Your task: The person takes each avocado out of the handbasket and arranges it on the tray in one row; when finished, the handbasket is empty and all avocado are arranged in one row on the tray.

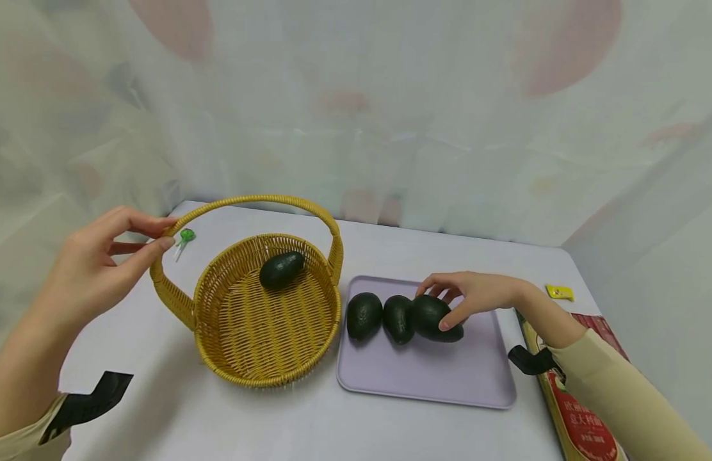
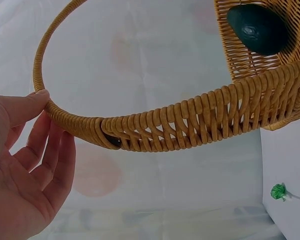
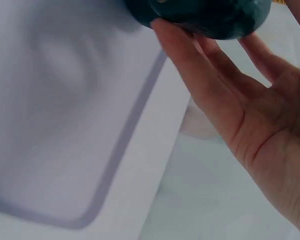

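My left hand (image 1: 105, 262) pinches the handle of a round woven basket (image 1: 209, 342) between thumb and fingers, at the handle's left side. The left wrist view shows the thumb (image 2: 32, 106) on one side of the handle (image 2: 85, 127) and fingers on the other. One dark green avocado (image 1: 282, 269) lies inside the basket, near its back wall. Over the lilac tray (image 1: 425, 381), my right hand (image 1: 477, 294) grips an avocado (image 1: 429, 315), thumb at its near side. Another avocado (image 1: 456, 333) shows partly behind it. Two more, a left avocado (image 1: 364, 316) and a middle avocado (image 1: 397, 319), lie beside it.
Red-and-gold printed packaging (image 1: 583, 416) lies right of the tray, partly under my right forearm. A small yellow packet (image 1: 559, 292) sits behind it. A green-topped lollipop (image 1: 186, 235) lies beyond the basket at the back left. A patterned curtain (image 1: 356, 128) hangs behind the table.
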Demonstrator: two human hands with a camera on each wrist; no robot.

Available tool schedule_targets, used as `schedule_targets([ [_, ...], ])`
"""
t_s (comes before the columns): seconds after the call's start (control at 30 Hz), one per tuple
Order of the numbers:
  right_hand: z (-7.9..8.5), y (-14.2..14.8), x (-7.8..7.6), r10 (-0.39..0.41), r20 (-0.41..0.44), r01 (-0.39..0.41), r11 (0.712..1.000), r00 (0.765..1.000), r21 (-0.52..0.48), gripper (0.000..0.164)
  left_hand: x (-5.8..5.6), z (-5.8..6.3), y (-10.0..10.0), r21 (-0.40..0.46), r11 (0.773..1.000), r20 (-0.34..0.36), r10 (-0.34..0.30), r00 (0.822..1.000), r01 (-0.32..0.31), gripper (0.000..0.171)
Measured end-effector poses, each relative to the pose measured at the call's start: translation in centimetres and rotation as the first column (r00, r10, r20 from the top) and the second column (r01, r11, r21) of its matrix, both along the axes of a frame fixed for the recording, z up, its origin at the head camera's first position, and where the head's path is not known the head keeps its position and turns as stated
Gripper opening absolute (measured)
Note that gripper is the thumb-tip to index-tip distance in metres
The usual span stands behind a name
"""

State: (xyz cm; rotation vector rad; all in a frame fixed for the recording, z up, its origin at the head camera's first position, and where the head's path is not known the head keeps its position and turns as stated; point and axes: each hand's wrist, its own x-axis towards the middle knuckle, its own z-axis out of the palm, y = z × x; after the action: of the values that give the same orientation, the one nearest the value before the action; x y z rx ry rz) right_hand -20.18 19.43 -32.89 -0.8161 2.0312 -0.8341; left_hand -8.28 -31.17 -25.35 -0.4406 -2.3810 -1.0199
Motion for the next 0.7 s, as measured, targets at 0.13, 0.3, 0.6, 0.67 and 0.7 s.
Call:
schedule_targets([
  [0.13,-1.0,0.9,0.4,-0.105,0.063,0.108,0.993,0.992,-0.046,0.056,0.0,0.0,0.0,0.004,1.0,-0.003,0.002,1.0,-0.002,0.021],
  [0.3,-2.8,1.7,0.9,-0.253,0.139,0.266,0.96,0.957,-0.086,0.056,0.1,0.0,0.1,0.007,1.0,-0.003,0.007,1.0,-0.007,0.021],
  [0.6,-4.8,2.5,1.6,-0.406,0.235,0.442,0.887,0.883,-0.13,0.064,0.2,0.0,0.1,0.028,1.0,0.019,0.011,1.0,-0.011,0.019],
  [0.67,-5.1,2.6,1.8,-0.428,0.251,0.47,0.872,0.868,-0.14,0.065,0.2,0.0,0.1,0.029,1.0,0.019,0.011,1.0,-0.012,0.019],
  [0.7,-5.3,2.7,1.9,-0.443,0.26,0.488,0.861,0.858,-0.143,0.066,0.1,0.0,0.1,0.029,1.0,0.017,0.011,1.0,-0.011,0.019],
])
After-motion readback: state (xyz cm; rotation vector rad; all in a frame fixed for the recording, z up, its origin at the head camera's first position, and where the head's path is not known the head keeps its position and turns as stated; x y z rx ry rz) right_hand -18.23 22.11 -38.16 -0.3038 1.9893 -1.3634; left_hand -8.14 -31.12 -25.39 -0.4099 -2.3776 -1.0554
